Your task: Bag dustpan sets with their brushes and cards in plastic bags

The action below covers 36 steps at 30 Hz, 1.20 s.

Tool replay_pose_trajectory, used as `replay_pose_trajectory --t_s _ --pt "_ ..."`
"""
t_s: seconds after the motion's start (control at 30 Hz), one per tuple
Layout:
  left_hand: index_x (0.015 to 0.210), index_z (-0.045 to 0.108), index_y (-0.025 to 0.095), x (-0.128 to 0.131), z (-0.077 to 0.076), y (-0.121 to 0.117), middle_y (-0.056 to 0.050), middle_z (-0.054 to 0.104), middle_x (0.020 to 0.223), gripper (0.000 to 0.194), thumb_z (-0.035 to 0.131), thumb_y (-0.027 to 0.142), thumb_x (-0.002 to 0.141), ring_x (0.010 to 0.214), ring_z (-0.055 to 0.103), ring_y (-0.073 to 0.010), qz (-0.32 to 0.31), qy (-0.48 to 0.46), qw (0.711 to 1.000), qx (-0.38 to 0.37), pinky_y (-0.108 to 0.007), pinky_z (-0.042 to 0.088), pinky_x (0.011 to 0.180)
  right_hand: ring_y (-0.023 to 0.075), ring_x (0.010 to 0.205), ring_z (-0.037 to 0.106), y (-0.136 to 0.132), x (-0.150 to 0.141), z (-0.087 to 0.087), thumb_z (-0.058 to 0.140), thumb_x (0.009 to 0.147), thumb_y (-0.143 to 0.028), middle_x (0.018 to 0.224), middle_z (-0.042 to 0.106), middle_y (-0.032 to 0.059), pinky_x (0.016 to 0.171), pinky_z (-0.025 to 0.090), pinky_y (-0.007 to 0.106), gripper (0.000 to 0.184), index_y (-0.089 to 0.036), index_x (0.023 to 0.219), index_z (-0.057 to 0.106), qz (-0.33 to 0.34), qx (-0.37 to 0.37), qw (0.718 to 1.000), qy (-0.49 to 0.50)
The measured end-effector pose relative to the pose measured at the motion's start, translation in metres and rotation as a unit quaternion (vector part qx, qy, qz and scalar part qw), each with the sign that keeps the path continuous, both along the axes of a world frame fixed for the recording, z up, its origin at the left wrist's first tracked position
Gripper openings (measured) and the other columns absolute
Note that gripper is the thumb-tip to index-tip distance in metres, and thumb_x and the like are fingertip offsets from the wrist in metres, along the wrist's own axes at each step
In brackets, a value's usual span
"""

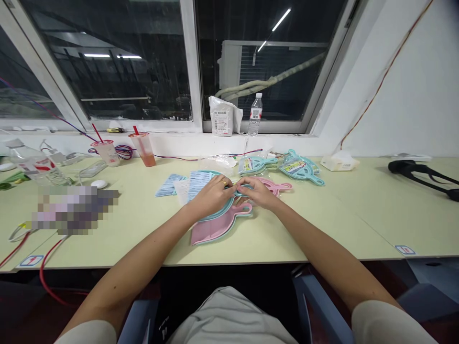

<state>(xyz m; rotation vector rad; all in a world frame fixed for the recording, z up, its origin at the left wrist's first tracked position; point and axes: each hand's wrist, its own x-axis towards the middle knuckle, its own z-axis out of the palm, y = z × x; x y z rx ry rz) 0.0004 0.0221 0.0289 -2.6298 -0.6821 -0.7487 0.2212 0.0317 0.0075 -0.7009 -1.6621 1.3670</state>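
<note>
As our left hand (214,192) and right hand (258,192) curl closed on the blue dustpan (220,212), presumably steadying it, we've a pink dustpan (213,228) close by.

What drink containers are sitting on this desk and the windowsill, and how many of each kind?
Clear plastic bottles: 2
Cups with red straws: 2
Total: 4

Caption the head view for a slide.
Left hand and right hand at a blue dustpan by a pink dustpan.
</note>
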Motion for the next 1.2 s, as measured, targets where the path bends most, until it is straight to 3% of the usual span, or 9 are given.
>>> replay_pose_trajectory --t_s 0.13,0.23,0.3,0.37,0.47,0.57,0.73,0.97,1.2 --pt "0.130 0.065 0.028 -0.011 0.011 0.007 -0.013 0.060 0.121 0.034 0.051 0.032 0.100 0.117 0.050 -0.0296 0.024 -0.085 0.996 -0.006 -0.051 0.042 0.101 0.0248 0.074 0.075 0.002 -0.001 0.002 0.077 0.082 -0.050 0.083 0.071 0.0022 0.072 0.064 0.045 0.037 -0.022 0.101 0.062 -0.006 -0.031 0.999 0.014" --pt "0.132 0.063 0.025 -0.029 0.018 0.020 -0.015 0.058 0.131 0.037 0.056 0.032 0.096 0.129 0.046 -0.0329 0.118 -0.244 0.962 -0.014 -0.057 0.034 0.111 0.0255 0.077 0.075 0.006 0.000 0.001 0.078 0.081 -0.050 0.080 0.073 0.0032 0.076 0.064 0.046 0.038 -0.022 0.102 0.063 -0.023 -0.035 0.999 0.031" --pt "0.134 0.059 0.023 -0.040 0.019 0.029 -0.016 0.058 0.133 0.044 0.060 0.036 0.093 0.130 0.049 -0.0334 0.180 -0.361 0.912 -0.079 -0.055 0.036 0.111 0.0248 0.077 0.075 0.009 0.001 -0.001 0.078 0.080 -0.049 0.080 0.074 0.0032 0.080 0.064 0.047 0.038 -0.022 0.102 0.063 -0.031 -0.034 0.998 0.054" --pt "0.135 0.056 0.022 -0.048 0.017 0.038 -0.016 0.062 0.130 0.052 0.064 0.044 0.089 0.122 0.058 -0.0323 0.192 -0.444 0.845 -0.230 -0.051 0.045 0.103 0.0244 0.079 0.075 0.013 0.003 -0.002 0.079 0.080 -0.048 0.081 0.074 0.0027 0.083 0.063 0.048 0.037 -0.022 0.102 0.064 -0.040 -0.030 0.995 0.083" --pt "0.127 0.060 0.020 -0.049 0.012 0.044 -0.015 0.069 0.121 0.056 0.070 0.052 0.083 0.106 0.068 -0.0297 0.109 -0.481 0.722 -0.485 -0.043 0.054 0.088 0.0249 0.084 0.075 0.016 0.007 -0.001 0.080 0.079 -0.044 0.085 0.074 0.0029 0.084 0.063 0.049 0.036 -0.022 0.102 0.064 -0.056 -0.020 0.990 0.124" --pt "0.112 0.066 0.017 -0.044 0.006 0.045 -0.013 0.074 0.107 0.052 0.081 0.048 0.073 0.092 0.071 -0.0271 0.042 -0.500 0.656 -0.564 -0.039 0.056 0.080 0.0251 0.084 0.075 0.015 0.008 0.002 0.080 0.078 -0.039 0.086 0.073 0.0043 0.082 0.064 0.050 0.034 -0.021 0.103 0.065 -0.056 -0.024 0.989 0.135" --pt "0.097 0.065 0.019 -0.040 0.001 0.045 -0.005 0.073 0.085 0.047 0.087 0.042 0.063 0.070 0.068 -0.0217 0.091 -0.524 0.666 -0.522 -0.033 0.052 0.063 0.0246 0.079 0.074 0.011 0.006 0.005 0.075 0.080 -0.032 0.089 0.071 0.0055 0.064 0.065 0.043 0.030 -0.018 0.106 0.066 -0.055 -0.050 0.990 0.116" --pt "0.098 0.063 0.020 -0.036 -0.006 0.046 -0.004 0.071 0.089 0.039 0.079 0.043 0.072 0.077 0.065 -0.0205 0.074 -0.510 0.741 -0.430 -0.032 0.048 0.071 0.0233 0.069 0.072 0.013 0.009 0.002 0.084 0.076 -0.046 0.082 0.071 0.0073 0.054 0.064 0.037 0.039 -0.016 0.097 0.070 -0.065 -0.051 0.996 0.039" --pt "0.093 0.061 0.020 -0.030 -0.009 0.043 -0.002 0.067 0.084 0.033 0.076 0.044 0.075 0.077 0.062 -0.0201 0.083 -0.506 0.751 -0.416 -0.031 0.046 0.070 0.0178 0.054 0.066 0.017 0.010 0.000 0.088 0.069 -0.050 0.070 0.070 0.0049 0.051 0.062 0.035 0.042 -0.016 0.085 0.069 -0.101 -0.037 0.993 0.039"
